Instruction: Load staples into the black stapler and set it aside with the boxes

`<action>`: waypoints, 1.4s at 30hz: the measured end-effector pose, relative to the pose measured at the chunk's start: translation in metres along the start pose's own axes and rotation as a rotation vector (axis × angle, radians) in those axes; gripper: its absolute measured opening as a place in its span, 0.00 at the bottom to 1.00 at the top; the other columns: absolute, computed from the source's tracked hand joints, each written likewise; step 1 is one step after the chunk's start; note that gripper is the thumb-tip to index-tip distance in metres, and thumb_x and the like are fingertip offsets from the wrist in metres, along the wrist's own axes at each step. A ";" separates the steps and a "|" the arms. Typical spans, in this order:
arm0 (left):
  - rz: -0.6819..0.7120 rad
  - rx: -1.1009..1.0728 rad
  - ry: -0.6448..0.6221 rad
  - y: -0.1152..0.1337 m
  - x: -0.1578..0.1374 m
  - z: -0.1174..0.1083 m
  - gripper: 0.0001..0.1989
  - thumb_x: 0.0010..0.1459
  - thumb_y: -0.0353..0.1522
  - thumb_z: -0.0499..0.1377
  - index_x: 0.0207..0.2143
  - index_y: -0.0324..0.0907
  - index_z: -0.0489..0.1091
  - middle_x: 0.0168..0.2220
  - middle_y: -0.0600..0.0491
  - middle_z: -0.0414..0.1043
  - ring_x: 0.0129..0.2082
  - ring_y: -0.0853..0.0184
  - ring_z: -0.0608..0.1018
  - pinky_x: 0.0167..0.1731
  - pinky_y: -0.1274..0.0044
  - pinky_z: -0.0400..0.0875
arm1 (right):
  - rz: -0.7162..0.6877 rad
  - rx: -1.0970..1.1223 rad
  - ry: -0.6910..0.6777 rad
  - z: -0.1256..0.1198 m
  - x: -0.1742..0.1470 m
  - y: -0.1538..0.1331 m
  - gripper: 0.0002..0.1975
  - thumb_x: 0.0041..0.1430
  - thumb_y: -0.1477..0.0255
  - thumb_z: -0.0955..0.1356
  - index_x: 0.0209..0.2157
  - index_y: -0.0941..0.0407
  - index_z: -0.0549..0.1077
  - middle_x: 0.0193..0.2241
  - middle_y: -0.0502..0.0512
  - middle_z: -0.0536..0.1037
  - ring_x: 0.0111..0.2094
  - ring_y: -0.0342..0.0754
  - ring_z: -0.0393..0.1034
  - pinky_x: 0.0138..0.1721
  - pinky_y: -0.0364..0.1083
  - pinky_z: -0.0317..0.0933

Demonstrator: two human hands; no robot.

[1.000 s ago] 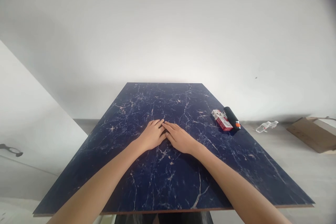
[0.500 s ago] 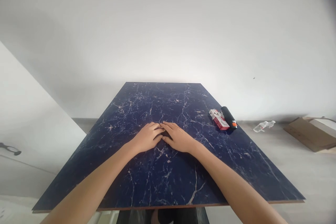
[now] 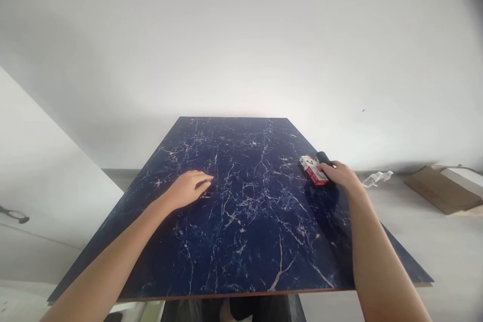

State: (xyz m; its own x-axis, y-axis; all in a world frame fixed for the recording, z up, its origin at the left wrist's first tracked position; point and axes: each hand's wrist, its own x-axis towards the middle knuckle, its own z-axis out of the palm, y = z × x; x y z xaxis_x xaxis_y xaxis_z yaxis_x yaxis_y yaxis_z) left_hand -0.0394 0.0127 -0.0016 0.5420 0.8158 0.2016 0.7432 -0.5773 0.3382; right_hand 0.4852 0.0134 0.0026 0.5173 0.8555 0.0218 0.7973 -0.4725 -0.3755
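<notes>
On the right side of the dark blue marbled table [image 3: 241, 241], my right hand [image 3: 341, 175] is closed around the lower part of a black cylinder [image 3: 324, 158]. The hand covers the cylinder's near end. Close against the cylinder's left side lies a small red and white box [image 3: 314, 171], near my right thumb. My left hand [image 3: 188, 187] rests on the table left of centre. Its fingers are loosely bent, with a gap between thumb and fingers, and it holds nothing.
A white wall [image 3: 241, 50] stands behind the table. To the right, a clear plastic bottle [image 3: 377, 178] and an open cardboard box [image 3: 441, 188] lie on the floor. On the left is a white door [image 3: 37, 161] with a dark handle [image 3: 15, 215].
My hands were together, fingertips touching, at the table's middle. The left has drawn back a little leftward. The right has moved right and taken hold of the black cylinder.
</notes>
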 end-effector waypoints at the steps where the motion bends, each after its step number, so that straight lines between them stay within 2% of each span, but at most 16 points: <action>1: -0.016 -0.012 -0.003 -0.003 -0.001 0.000 0.21 0.71 0.44 0.49 0.54 0.50 0.76 0.53 0.52 0.78 0.53 0.58 0.77 0.54 0.63 0.72 | 0.014 -0.024 -0.054 0.000 0.005 0.005 0.33 0.57 0.54 0.66 0.55 0.63 0.73 0.48 0.72 0.78 0.46 0.66 0.74 0.42 0.56 0.67; 4: -0.004 -0.021 -0.001 -0.001 -0.001 0.004 0.21 0.71 0.43 0.48 0.53 0.48 0.77 0.51 0.51 0.79 0.51 0.58 0.77 0.52 0.65 0.73 | 0.037 -0.098 -0.048 0.003 0.009 0.001 0.32 0.55 0.52 0.67 0.52 0.61 0.75 0.48 0.71 0.78 0.47 0.68 0.74 0.40 0.55 0.66; 8: 0.008 -0.015 0.020 0.014 0.005 0.014 0.22 0.71 0.43 0.48 0.55 0.46 0.75 0.52 0.51 0.78 0.52 0.58 0.77 0.52 0.64 0.72 | -0.092 -0.078 -0.060 0.014 -0.013 -0.048 0.29 0.55 0.52 0.67 0.50 0.59 0.78 0.43 0.68 0.81 0.43 0.64 0.76 0.37 0.52 0.66; 10: -0.013 0.001 0.064 0.020 0.008 0.019 0.22 0.72 0.43 0.48 0.56 0.46 0.74 0.53 0.50 0.78 0.53 0.57 0.76 0.54 0.63 0.71 | -0.190 -0.047 -0.098 0.025 -0.035 -0.089 0.26 0.56 0.54 0.67 0.50 0.56 0.77 0.41 0.63 0.82 0.41 0.60 0.77 0.35 0.50 0.65; 14: -0.134 0.081 0.226 0.015 0.011 0.021 0.22 0.72 0.40 0.48 0.60 0.44 0.70 0.57 0.47 0.74 0.55 0.54 0.75 0.56 0.62 0.68 | -0.387 0.070 -0.150 0.061 -0.090 -0.187 0.19 0.56 0.58 0.68 0.44 0.56 0.77 0.38 0.60 0.83 0.36 0.55 0.77 0.33 0.46 0.65; 19: -0.443 0.064 0.344 -0.023 0.003 0.003 0.20 0.70 0.35 0.48 0.58 0.42 0.70 0.55 0.42 0.74 0.55 0.53 0.76 0.56 0.65 0.68 | -0.562 0.226 -0.184 0.114 -0.162 -0.309 0.21 0.55 0.56 0.70 0.44 0.56 0.76 0.39 0.62 0.82 0.42 0.59 0.77 0.42 0.49 0.67; 23: -0.605 0.043 0.368 -0.060 -0.009 -0.016 0.20 0.71 0.35 0.44 0.50 0.43 0.74 0.51 0.41 0.76 0.52 0.52 0.78 0.51 0.65 0.70 | -0.567 0.367 -0.290 0.147 -0.198 -0.374 0.21 0.60 0.56 0.67 0.43 0.58 0.76 0.41 0.65 0.82 0.44 0.61 0.77 0.47 0.52 0.67; 26: -0.620 0.005 0.336 -0.084 -0.017 -0.030 0.21 0.71 0.38 0.44 0.47 0.44 0.75 0.50 0.44 0.78 0.52 0.53 0.79 0.51 0.67 0.70 | -0.524 0.444 -0.374 0.160 -0.198 -0.390 0.25 0.65 0.51 0.62 0.38 0.57 0.78 0.39 0.65 0.82 0.44 0.61 0.77 0.47 0.53 0.67; 28: -0.577 -0.044 0.266 -0.096 -0.023 -0.041 0.20 0.70 0.42 0.47 0.48 0.47 0.76 0.51 0.48 0.79 0.52 0.56 0.79 0.51 0.70 0.71 | -0.500 0.488 -0.369 0.164 -0.186 -0.390 0.28 0.67 0.50 0.58 0.37 0.57 0.78 0.37 0.64 0.82 0.44 0.60 0.77 0.48 0.52 0.67; 30: -0.512 -0.133 0.161 -0.104 -0.031 -0.052 0.20 0.67 0.47 0.52 0.53 0.50 0.75 0.55 0.51 0.77 0.54 0.58 0.79 0.50 0.73 0.72 | -0.507 0.536 -0.305 0.168 -0.171 -0.387 0.26 0.70 0.53 0.56 0.40 0.56 0.78 0.39 0.63 0.82 0.46 0.59 0.77 0.50 0.52 0.66; 32: -0.445 -0.269 0.027 -0.108 -0.039 -0.063 0.27 0.63 0.51 0.57 0.60 0.50 0.70 0.61 0.49 0.72 0.55 0.56 0.78 0.49 0.73 0.73 | -0.570 0.593 -0.250 0.172 -0.159 -0.383 0.24 0.72 0.57 0.55 0.45 0.54 0.77 0.45 0.61 0.81 0.51 0.57 0.75 0.53 0.52 0.63; 34: -0.416 -0.355 -0.059 -0.108 -0.045 -0.070 0.32 0.59 0.52 0.60 0.62 0.49 0.68 0.62 0.47 0.71 0.54 0.55 0.78 0.48 0.72 0.73 | -0.674 0.666 -0.280 0.178 -0.152 -0.381 0.25 0.73 0.57 0.53 0.51 0.52 0.76 0.51 0.58 0.79 0.55 0.55 0.71 0.57 0.51 0.60; 36: -0.415 -0.391 -0.085 -0.108 -0.046 -0.073 0.32 0.57 0.52 0.62 0.60 0.48 0.70 0.60 0.46 0.73 0.52 0.55 0.79 0.48 0.71 0.74 | -0.735 0.740 -0.390 0.184 -0.148 -0.379 0.30 0.73 0.54 0.51 0.53 0.52 0.75 0.53 0.58 0.78 0.57 0.54 0.70 0.59 0.51 0.59; 38: -0.426 -0.403 -0.083 -0.108 -0.046 -0.073 0.32 0.56 0.52 0.63 0.58 0.48 0.71 0.58 0.46 0.74 0.52 0.55 0.80 0.49 0.70 0.74 | -0.728 0.789 -0.492 0.188 -0.146 -0.379 0.34 0.72 0.50 0.49 0.53 0.54 0.77 0.53 0.59 0.79 0.57 0.55 0.71 0.59 0.52 0.59; 40: -0.444 -0.398 -0.083 -0.109 -0.045 -0.073 0.31 0.55 0.52 0.64 0.57 0.49 0.72 0.57 0.47 0.75 0.52 0.55 0.79 0.50 0.68 0.73 | -0.695 0.829 -0.515 0.191 -0.143 -0.378 0.36 0.71 0.49 0.49 0.52 0.55 0.78 0.53 0.60 0.79 0.56 0.55 0.71 0.60 0.52 0.59; 42: -0.443 -0.368 -0.075 -0.108 -0.044 -0.073 0.29 0.55 0.53 0.64 0.55 0.50 0.73 0.57 0.47 0.75 0.54 0.53 0.78 0.52 0.66 0.72 | -0.680 0.853 -0.480 0.193 -0.139 -0.379 0.32 0.72 0.51 0.52 0.51 0.54 0.78 0.53 0.58 0.79 0.56 0.53 0.72 0.60 0.51 0.60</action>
State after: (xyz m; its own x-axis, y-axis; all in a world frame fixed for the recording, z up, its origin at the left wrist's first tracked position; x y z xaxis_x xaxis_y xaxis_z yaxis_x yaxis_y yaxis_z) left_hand -0.1721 0.0420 0.0197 0.2466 0.9646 -0.0934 0.7272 -0.1205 0.6758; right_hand 0.0512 0.1143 -0.0370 -0.2453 0.9537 0.1740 0.3048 0.2463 -0.9200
